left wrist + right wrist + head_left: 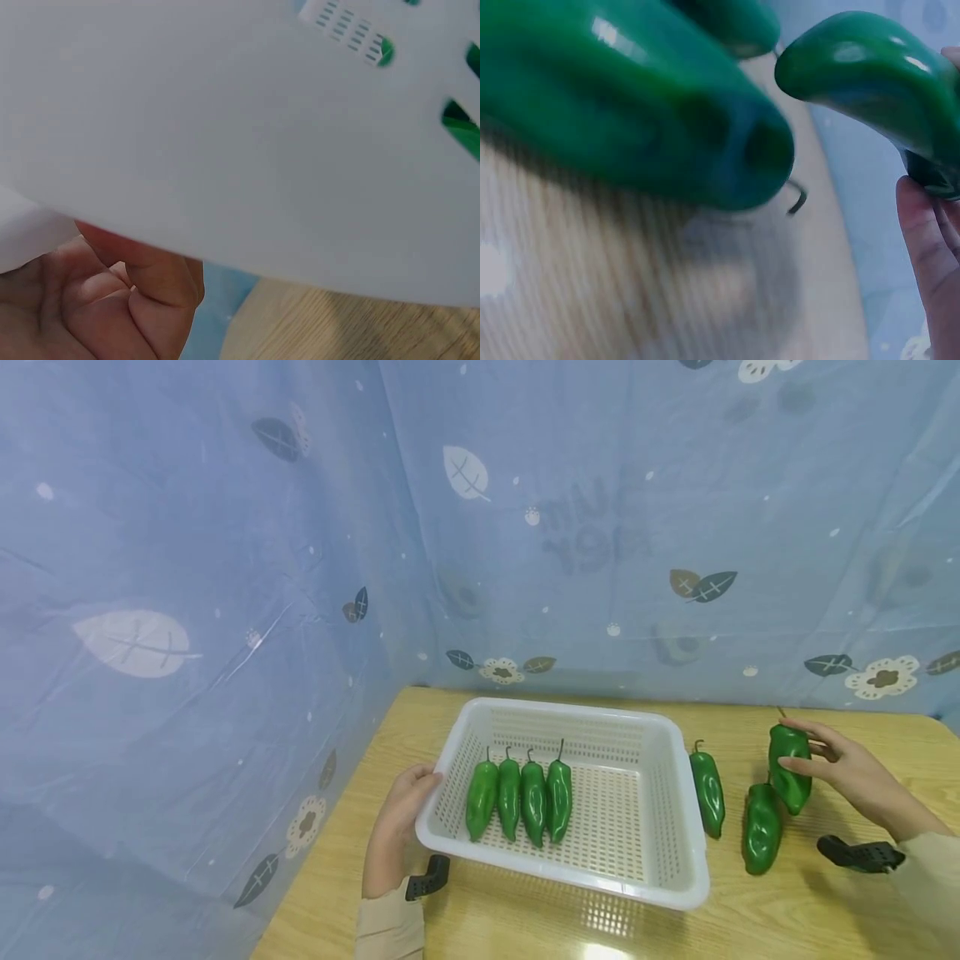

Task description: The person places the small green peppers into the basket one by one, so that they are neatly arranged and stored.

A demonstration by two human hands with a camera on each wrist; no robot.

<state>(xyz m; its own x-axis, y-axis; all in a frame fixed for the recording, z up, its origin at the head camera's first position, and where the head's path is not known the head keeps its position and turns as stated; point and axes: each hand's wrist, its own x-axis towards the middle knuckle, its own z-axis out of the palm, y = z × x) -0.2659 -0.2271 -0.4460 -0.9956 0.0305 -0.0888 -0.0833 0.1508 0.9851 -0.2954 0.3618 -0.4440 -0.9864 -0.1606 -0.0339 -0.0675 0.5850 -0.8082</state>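
Observation:
A white plastic basket (600,877) with slotted walls stands mid-table, and several green peppers (534,802) lie side by side in its left half, stems pointing away. My left hand (408,797) grips the basket's left rim; in the left wrist view the fingers (161,274) curl under that white rim (247,187). At the right, my right hand (840,768) holds a green pepper (789,768) between thumb and fingers, its stem up. The right wrist view shows this held pepper (870,79) raised beside the fingers (922,240).
Two more green peppers lie on the wooden table right of the basket: one pepper (707,793) close by its wall, another pepper (762,828) just below the held one. Blue patterned sheets (562,527) hang behind and to the left. Black wrist mounts (861,855) sit at both wrists.

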